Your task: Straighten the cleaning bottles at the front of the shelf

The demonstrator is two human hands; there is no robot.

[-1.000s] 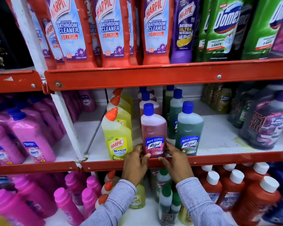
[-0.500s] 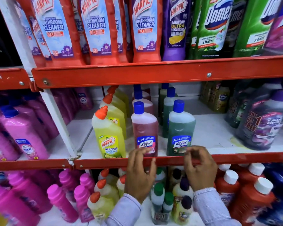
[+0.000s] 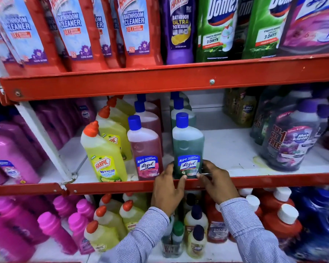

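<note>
Three bottles stand at the front of the middle shelf (image 3: 254, 180): a yellow Harpic bottle (image 3: 104, 154) with an orange cap, a pink Lizol bottle (image 3: 144, 149) with a blue cap, and a green Lizol bottle (image 3: 187, 147) with a blue cap. Both hands grip the base of the green Lizol bottle at the red shelf lip. My left hand (image 3: 167, 188) holds its left side, my right hand (image 3: 216, 182) its right side. The bottle stands upright, label facing out. More bottles of each kind queue behind.
Dark Max Kleen bottles (image 3: 291, 143) stand at the right of the same shelf, pink bottles (image 3: 10, 149) at the left past a white upright (image 3: 44, 143). Red Harpic and green Domex bottles fill the shelf above. Small capped bottles crowd the shelf below my wrists.
Both hands left the pink Lizol bottle and shifted right along the shelf lip. They now close on the base of the green Lizol bottle, which stands further right of the pink one.
</note>
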